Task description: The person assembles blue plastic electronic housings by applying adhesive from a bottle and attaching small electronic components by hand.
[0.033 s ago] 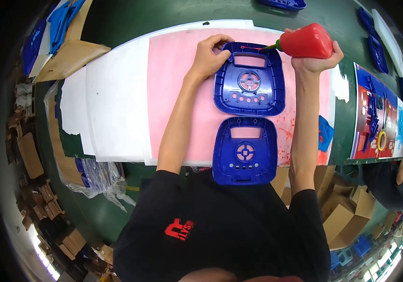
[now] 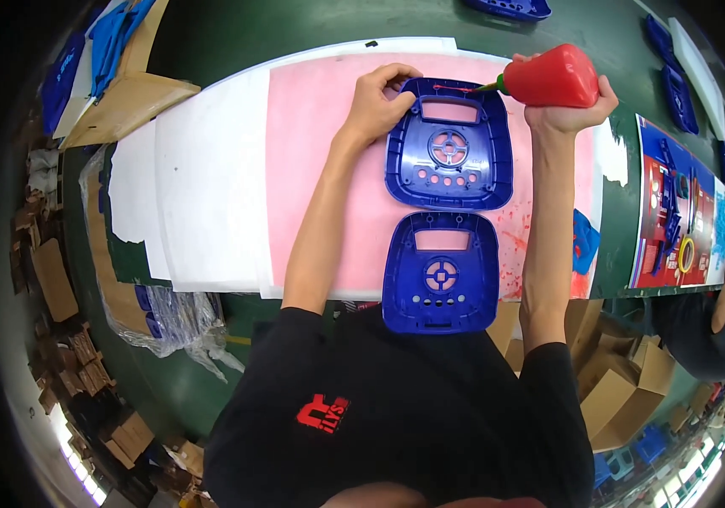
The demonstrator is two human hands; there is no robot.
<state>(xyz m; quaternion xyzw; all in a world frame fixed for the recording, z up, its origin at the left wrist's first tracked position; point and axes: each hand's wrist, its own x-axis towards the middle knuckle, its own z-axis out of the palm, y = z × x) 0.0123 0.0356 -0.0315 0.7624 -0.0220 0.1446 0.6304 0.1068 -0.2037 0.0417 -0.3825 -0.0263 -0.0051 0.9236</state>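
Observation:
My right hand (image 2: 572,112) is wrapped round a red squeeze bottle (image 2: 553,78), tilted so its thin nozzle points left. The nozzle's tip meets the far inner edge of a blue plastic housing (image 2: 417,161), where a line of red paste (image 2: 455,88) lies. At that housing's far left corner, my left hand (image 2: 379,103) grips the rim, thumb on the inside; some fingertips are hidden behind it. Nearer to me lies a second blue plastic housing (image 2: 400,254) of like shape, its front edge overhanging the table.
Pink sheeting (image 2: 320,186) with red smears at right covers part of the table, beside white sheeting (image 2: 210,169). A blue cloth (image 2: 584,241) lies by my right forearm. Cardboard boxes (image 2: 625,389) stand below the table edge. At far right, another person (image 2: 705,330) works near a tape roll (image 2: 686,254).
Almost nothing differs. My hands, the bottle and both housings hold their places, apart from a very slight overall shift of the view.

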